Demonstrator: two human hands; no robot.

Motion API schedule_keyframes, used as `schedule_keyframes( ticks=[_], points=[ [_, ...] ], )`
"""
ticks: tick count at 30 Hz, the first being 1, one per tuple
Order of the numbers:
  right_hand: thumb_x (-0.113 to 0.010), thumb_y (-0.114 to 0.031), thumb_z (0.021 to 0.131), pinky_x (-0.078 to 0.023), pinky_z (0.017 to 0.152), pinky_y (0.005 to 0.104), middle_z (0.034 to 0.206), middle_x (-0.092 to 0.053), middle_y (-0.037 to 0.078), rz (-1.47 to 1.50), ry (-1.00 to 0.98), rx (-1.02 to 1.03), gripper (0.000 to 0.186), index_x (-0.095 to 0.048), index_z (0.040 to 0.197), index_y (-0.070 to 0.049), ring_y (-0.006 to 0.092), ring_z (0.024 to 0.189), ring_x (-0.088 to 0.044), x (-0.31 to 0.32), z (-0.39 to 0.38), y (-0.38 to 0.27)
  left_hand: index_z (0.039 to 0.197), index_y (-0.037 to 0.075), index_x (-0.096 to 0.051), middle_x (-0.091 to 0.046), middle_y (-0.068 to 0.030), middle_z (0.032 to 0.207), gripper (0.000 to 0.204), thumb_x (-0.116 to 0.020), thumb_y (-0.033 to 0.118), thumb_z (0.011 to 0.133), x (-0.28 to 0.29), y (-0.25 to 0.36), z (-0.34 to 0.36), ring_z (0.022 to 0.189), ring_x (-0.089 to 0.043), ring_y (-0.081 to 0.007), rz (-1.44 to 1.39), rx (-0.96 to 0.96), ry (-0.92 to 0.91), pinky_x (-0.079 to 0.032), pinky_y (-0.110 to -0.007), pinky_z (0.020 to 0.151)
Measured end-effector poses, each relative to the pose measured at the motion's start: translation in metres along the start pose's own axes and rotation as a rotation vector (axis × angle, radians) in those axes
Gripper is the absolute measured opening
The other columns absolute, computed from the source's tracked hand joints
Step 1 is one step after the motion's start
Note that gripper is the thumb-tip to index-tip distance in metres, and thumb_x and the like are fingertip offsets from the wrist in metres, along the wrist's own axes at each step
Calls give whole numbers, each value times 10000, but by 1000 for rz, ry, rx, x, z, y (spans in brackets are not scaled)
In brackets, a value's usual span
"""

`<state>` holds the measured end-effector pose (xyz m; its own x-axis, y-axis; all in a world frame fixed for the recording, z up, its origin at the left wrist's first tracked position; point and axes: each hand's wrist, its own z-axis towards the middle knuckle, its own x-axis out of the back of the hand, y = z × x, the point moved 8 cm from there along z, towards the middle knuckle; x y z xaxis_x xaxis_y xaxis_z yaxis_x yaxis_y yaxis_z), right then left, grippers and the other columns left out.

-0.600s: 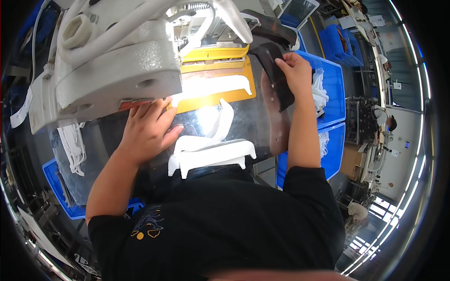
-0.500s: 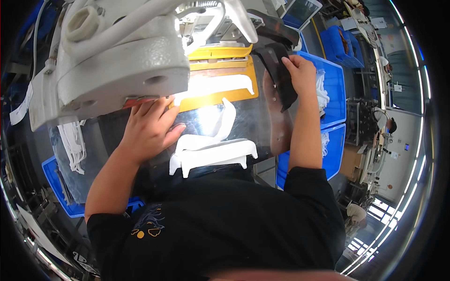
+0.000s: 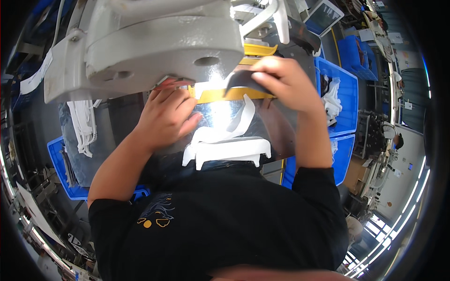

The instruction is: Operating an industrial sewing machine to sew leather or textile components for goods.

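My right hand (image 3: 286,84) pinches a thin black curved piece (image 3: 246,80) between thumb and fingers, holding it over the yellow template plate (image 3: 215,96). On that plate, part of a white piece (image 3: 202,87) shows; the rest is hidden by the black piece and the machine. My left hand (image 3: 166,114) rests at the plate's left end, fingers bent and thumb apart, with its fingertips partly under the sewing machine head (image 3: 164,51). Nearer to me, several white curved pieces (image 3: 232,152) lie stacked on the shiny table, one long white strip (image 3: 243,114) angled away from them.
The bulky grey machine head overhangs the work at the upper left. Blue bins (image 3: 340,117) with white and dark pieces stand at the right. Another blue bin (image 3: 58,161) is at the lower left, near a bundle of white strips (image 3: 82,126) on the table's left side.
My right hand has brought the black piece from the right side of the table leftward over the yellow plate. My left hand stays by the plate's left end. The whole view has shifted.
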<state>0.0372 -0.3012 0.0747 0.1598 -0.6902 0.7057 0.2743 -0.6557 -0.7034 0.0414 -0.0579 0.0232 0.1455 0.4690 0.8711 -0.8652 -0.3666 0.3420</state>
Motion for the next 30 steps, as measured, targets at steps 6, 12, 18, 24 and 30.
schedule_keyframes(
  ticks=[6,12,18,24,30],
  points=[
    [-796,-228,954,-555,735,395,848,-751,174,35,-100,-247,233,-781,1031,-9,291,755,-717,-66,31,34,1090,103,-767,-667,-32,1071,311,-848,262,835,0,-1,3,1052,-651,-250,-10,7,29,-486,-404,979],
    [-821,-285,928,-558,734,413,823,-744,188,-76,-111,-226,275,-800,1003,-22,313,751,-728,-70,36,32,1199,110,-768,-660,-24,1107,392,-833,290,857,1,-1,2,1050,-645,-240,-15,3,51,-497,-396,957],
    [-836,-300,905,-563,739,422,826,-747,196,-89,-79,-228,286,-805,984,-26,344,778,-740,-71,37,35,1292,116,-767,-642,-19,1123,468,-825,313,871,-4,-1,4,1050,-640,-228,4,16,-3,-497,-393,950],
    [-857,-370,877,-577,756,439,839,-753,202,-192,-24,-221,347,-805,964,-38,364,809,-751,-73,37,35,1264,105,-772,-651,-29,1164,442,-820,309,874,-3,5,7,1112,-623,-231,74,-10,-8,-492,-401,984],
    [-885,-479,822,-587,772,454,851,-759,197,-356,-65,-413,474,-803,946,-29,363,839,-760,-48,25,37,1256,76,-759,-650,-6,1479,406,-762,316,928,-15,9,7,1265,-558,-238,134,-60,-149,-444,-418,1112]
  ],
)
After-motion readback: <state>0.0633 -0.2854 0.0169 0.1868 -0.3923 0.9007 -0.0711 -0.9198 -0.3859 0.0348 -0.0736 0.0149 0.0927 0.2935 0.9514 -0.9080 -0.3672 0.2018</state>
